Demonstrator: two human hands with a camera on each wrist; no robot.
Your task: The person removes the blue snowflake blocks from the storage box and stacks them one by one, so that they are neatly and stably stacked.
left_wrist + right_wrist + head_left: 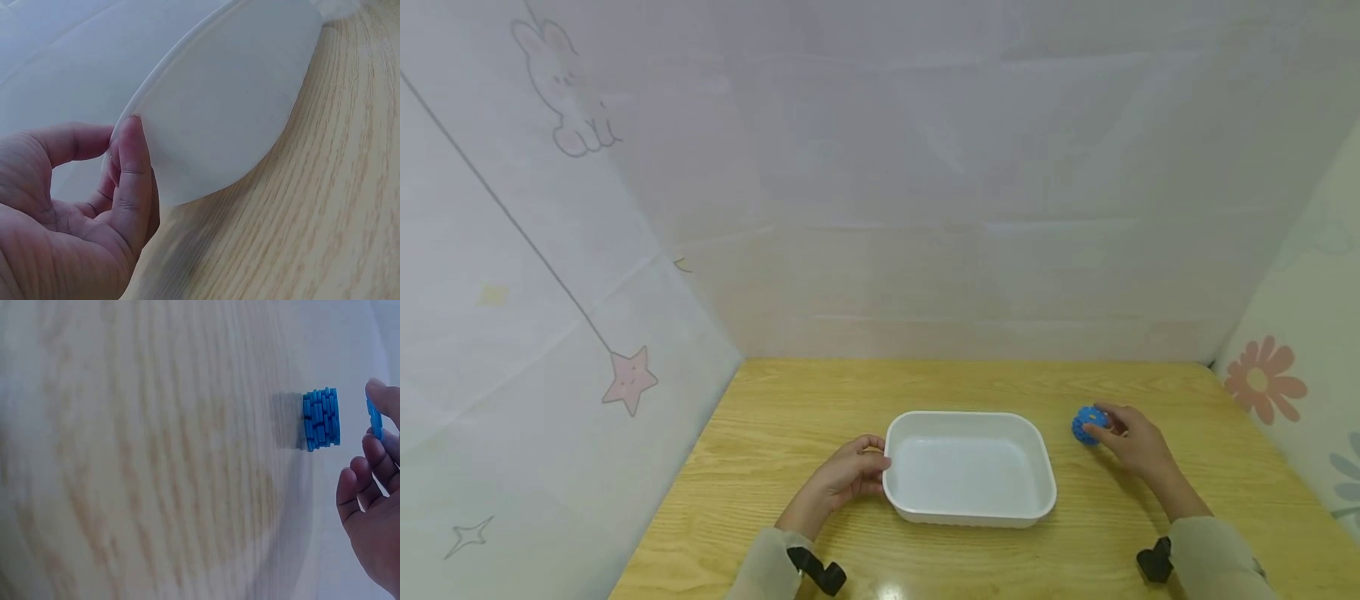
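Note:
A white rectangular tub [970,475] stands on the wooden table. At its left end my left hand [850,473] pinches the rim between thumb and fingers; the left wrist view shows this grip on the tub wall [231,94] up close. To the right of the tub, my right hand [1138,442] is over a small blue stack [1084,423]. In the right wrist view, the stack of notched blue discs [322,419] sits on the table. Apart from it, one thin blue disc [375,419] is pinched between the right thumb and a finger. The tub's inside shows nothing in it.
The wooden table [805,387] reaches back to a pale cloth wall [925,250]. Printed cloth walls also stand at the left [550,375] and right [1315,317]. Black straps with small devices [820,571] are worn at both wrists.

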